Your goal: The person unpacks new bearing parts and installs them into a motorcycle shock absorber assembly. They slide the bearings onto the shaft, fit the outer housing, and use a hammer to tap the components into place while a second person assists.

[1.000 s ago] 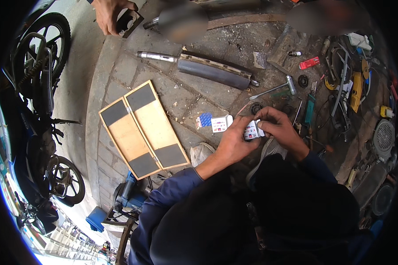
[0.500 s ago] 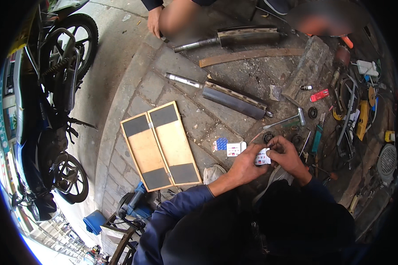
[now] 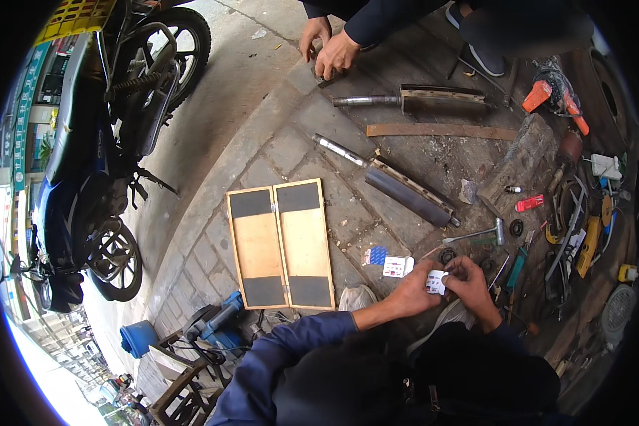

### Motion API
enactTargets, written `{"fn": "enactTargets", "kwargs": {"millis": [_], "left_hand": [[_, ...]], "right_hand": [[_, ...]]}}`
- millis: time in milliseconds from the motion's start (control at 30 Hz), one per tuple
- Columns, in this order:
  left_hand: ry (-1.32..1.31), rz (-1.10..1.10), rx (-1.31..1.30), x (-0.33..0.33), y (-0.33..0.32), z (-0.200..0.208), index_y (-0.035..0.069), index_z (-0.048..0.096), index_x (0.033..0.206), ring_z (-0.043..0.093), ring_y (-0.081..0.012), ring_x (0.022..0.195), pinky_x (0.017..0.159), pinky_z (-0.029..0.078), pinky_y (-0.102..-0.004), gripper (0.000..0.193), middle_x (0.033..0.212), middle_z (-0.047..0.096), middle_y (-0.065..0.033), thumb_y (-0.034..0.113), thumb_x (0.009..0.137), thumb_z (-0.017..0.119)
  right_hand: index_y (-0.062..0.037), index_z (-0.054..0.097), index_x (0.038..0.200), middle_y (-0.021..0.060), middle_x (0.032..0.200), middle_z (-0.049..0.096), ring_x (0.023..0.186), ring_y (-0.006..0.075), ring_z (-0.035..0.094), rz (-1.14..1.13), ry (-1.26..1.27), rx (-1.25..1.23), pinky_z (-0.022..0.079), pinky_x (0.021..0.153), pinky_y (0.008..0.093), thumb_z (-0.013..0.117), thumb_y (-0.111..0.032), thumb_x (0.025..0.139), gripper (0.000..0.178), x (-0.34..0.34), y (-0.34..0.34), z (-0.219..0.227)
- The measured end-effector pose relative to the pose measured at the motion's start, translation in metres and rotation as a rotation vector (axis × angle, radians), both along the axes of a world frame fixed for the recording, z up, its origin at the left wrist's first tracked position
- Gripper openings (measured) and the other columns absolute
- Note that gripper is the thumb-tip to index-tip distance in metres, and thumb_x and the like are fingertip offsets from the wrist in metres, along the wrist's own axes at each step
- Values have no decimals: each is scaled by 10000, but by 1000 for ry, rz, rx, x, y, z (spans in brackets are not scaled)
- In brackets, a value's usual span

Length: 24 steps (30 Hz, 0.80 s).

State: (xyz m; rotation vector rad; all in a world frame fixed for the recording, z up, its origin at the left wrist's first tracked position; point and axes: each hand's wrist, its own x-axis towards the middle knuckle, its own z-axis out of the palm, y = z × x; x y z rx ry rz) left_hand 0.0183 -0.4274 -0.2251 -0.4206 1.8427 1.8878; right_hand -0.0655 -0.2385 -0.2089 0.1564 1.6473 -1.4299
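A small white box (image 3: 436, 282) sits low and right of centre in the head view, held between both of the person's hands just above the paved ground. The left hand (image 3: 413, 293) grips it from the left with fingers curled around it, and the right hand (image 3: 470, 278) closes on its right end, so the two hands meet on the box. Just left of them, a blue and white packet (image 3: 389, 263) lies on the paving stones. Further left lies an open wooden case (image 3: 280, 243), hinged flat, with dark pads at its ends. Above the hands lie a long dark metal tube (image 3: 409, 192) and a hammer (image 3: 480, 235). At the top, another person's hands (image 3: 329, 48) work at the ground. A motorcycle (image 3: 99, 142) stands far left.
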Motion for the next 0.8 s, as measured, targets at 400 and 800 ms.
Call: {"fn": "enactTargets", "kwargs": {"millis": [400,800], "left_hand": [[28,57,77,-3,-6,-5,-21,494,1378,680,-313,1061,883,562,-404,624,1192,620,-217,84,833,779],[26,34,41,-7,-6,-4,-17,480,1388,683,-325,1106,937,561,-420,611,1197,639,-232,109,864,767]], "right_hand": [[-22,618,1175,61,1031,683,950,140,655,-125,-145,-67,516,833,289,756,-40,878,328,3,-13,17],[-18,635,1165,64,1069,689,998,162,673,-188,-147,-220,554,876,316,770,-90,964,253,6,-4,-3]]}}
